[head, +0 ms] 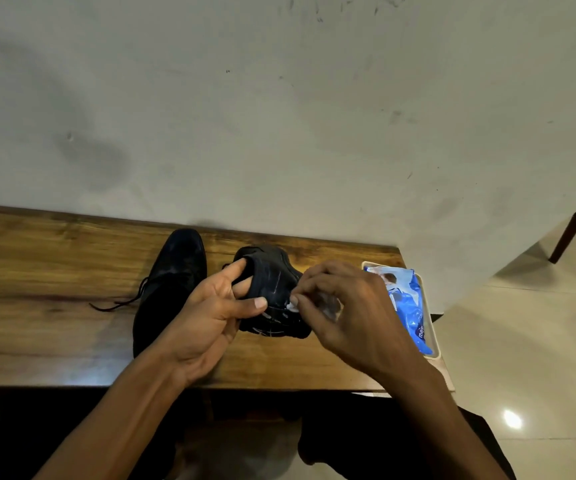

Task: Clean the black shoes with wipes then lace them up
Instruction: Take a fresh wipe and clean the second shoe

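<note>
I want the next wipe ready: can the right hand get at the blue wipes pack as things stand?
Probably yes: the blue wipes pack lies uncovered beside the right hand, though it pinches a wipe.

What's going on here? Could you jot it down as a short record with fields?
Activity: wiping a black shoe
Left hand: grips the held shoe, fingers inside its opening
Right hand: pinches a white wipe against the held shoe
Other shoe: lies on the wooden table, to the left, lace trailing loose
Wipes pack: blue, in a white tray at the table's right end
</note>
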